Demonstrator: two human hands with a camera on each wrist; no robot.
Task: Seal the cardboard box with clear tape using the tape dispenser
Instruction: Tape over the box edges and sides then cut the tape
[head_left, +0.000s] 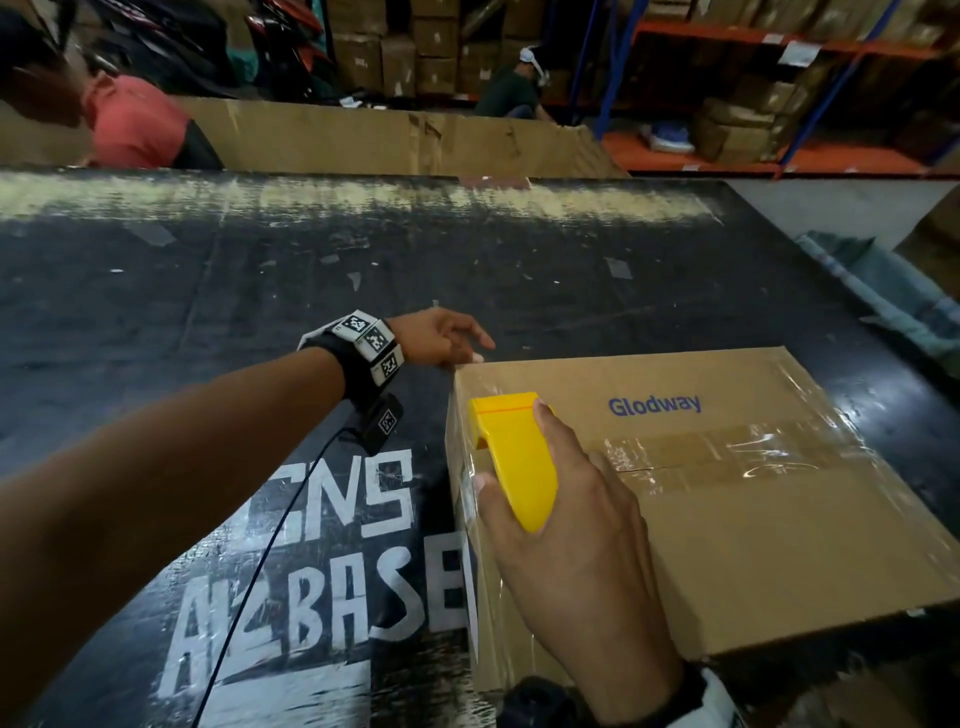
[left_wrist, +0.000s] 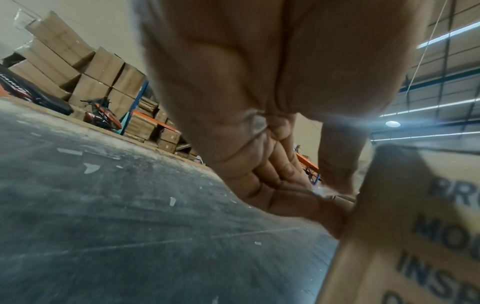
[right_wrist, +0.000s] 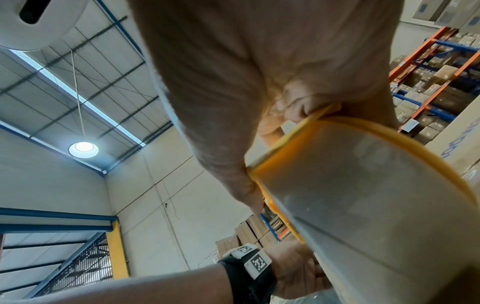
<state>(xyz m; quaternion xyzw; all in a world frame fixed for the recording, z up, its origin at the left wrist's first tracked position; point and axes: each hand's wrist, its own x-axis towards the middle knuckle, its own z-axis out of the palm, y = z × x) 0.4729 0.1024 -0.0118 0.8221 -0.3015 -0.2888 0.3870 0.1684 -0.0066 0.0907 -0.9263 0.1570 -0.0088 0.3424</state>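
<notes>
A scuffed black counter (head_left: 260, 270) with white painted letters carries a flat brown cardboard box (head_left: 753, 519), its top seam covered by glossy clear tape (head_left: 727, 452). At the box's left edge a smooth yellow plastic dispenser (head_left: 514, 457) is gripped by the right hand (head_left: 576, 545). The box's far left corner is touched by the left hand (head_left: 441, 338), fingers loosely extended.

I count one cardboard box (head_left: 727, 499) on the table (head_left: 260, 270), at four o'clock from its middle; one yellow tape dispenser (head_left: 514, 457) at the box's nine o'clock edge; one roll of clear tape (right_wrist: 376, 205) inside it; two hands of mine, left hand (head_left: 441, 338) and right hand (head_left: 571, 551); two other people (head_left: 140, 124) at twelve o'clock.
</notes>
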